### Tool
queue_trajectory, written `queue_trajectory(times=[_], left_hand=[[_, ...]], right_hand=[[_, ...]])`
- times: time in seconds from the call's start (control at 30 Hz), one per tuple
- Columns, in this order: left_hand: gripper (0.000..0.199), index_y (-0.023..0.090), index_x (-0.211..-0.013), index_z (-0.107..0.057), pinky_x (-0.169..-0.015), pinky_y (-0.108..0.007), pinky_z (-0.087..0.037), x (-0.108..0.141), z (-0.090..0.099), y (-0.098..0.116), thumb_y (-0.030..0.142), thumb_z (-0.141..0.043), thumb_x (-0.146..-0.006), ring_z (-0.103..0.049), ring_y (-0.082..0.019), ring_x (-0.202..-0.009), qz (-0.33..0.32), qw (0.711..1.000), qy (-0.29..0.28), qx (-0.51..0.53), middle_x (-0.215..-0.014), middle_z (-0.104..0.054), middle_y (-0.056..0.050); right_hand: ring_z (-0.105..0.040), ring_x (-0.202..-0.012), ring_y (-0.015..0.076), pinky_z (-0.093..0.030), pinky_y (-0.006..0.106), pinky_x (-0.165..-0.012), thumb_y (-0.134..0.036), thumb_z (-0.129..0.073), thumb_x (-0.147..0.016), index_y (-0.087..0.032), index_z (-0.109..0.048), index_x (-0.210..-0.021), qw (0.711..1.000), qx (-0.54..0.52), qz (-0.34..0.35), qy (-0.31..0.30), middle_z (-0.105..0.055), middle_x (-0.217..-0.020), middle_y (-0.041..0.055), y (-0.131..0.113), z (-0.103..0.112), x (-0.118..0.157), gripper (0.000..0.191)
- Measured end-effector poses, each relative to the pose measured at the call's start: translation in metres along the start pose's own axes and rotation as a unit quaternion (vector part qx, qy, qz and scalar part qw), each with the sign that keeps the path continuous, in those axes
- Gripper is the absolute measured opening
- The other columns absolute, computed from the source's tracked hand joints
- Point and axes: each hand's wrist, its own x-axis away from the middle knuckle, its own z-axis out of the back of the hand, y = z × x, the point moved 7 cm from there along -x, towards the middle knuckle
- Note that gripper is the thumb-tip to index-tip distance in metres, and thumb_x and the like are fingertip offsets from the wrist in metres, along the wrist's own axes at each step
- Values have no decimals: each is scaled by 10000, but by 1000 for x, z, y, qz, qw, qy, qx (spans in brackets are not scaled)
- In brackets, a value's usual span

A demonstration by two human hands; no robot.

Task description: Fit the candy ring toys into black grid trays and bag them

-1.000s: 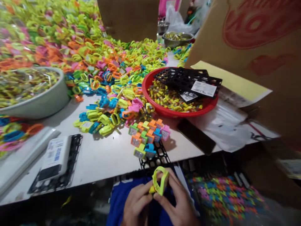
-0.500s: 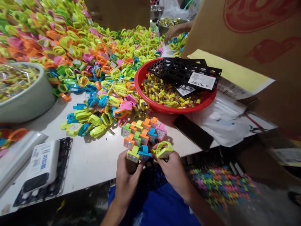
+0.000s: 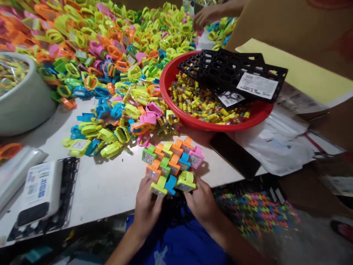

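Observation:
Both my hands are at the table's near edge, holding up a black grid card packed with plastic toy rings (image 3: 171, 165) in orange, green, blue, pink and yellow. My left hand (image 3: 146, 208) grips the card from below at its near left corner. My right hand (image 3: 200, 202) presses against a lime-yellow ring (image 3: 185, 181) seated at the card's near right corner. The rings hide nearly all of the black grid. Each ring's square top has a glittery silver face.
A red basin (image 3: 176, 106) holds small yellow items and black grids with white labels. Loose rings are heaped across the table (image 3: 110, 48), beside a white bowl (image 3: 24, 103). A black phone (image 3: 234, 154) lies on the table. A co-worker's hand (image 3: 205, 16) reaches in at the back. Filled cards lie below right (image 3: 256, 211).
The lime-yellow ring has moved from my right fingers onto the card's near right corner. The card has risen toward the table edge, and my hands have drawn closer together.

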Motion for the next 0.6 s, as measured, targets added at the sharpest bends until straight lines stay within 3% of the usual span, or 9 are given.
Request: queue_trajectory(times=[0.17, 0.37, 0.5, 0.6], left_hand=[[288, 233, -1265, -770, -1024, -453, -637, 5, -3, -9, 331, -589, -1063, -767, -303, -1165, 10, 1000, -28, -8, -1187, -826, -124], [312, 239, -1304, -756, -1038, -479, -641, 7, -2, -7, 301, -559, -1070, -771, -305, -1170, 13, 999, -38, -15, -1220, -821, -131], [358, 241, -1405, -674, -1069, -419, -613, 2, -3, 2, 191, -552, -1071, -744, -267, -1243, -24, 999, -34, -23, -1270, -809, -109], [393, 242, -1445, -634, -1075, -405, -599, 1, -4, 5, 167, -554, -1067, -728, -265, -1272, -36, 999, -31, -25, -1293, -799, -111]], right_hand=[[-800, -898, 236, -648, 294, -844, -127, -510, -1004, -219, -679, -1082, 998, -12, 15, -60, -795, -964, 96, 1, 1, -3, 208], [-771, -875, 239, -651, 314, -842, -53, -449, -965, -218, -730, -1151, 992, 44, 18, -113, -787, -927, 86, 3, 0, -2, 375], [-764, -938, 267, -646, 354, -917, -14, -402, -945, -195, -735, -1091, 987, 106, 83, -92, -783, -941, 123, -9, -10, -3, 406], [-774, -939, 261, -654, 346, -871, -8, -408, -940, -185, -715, -1117, 992, 92, 76, -50, -800, -981, 115, -11, -8, -4, 396]])
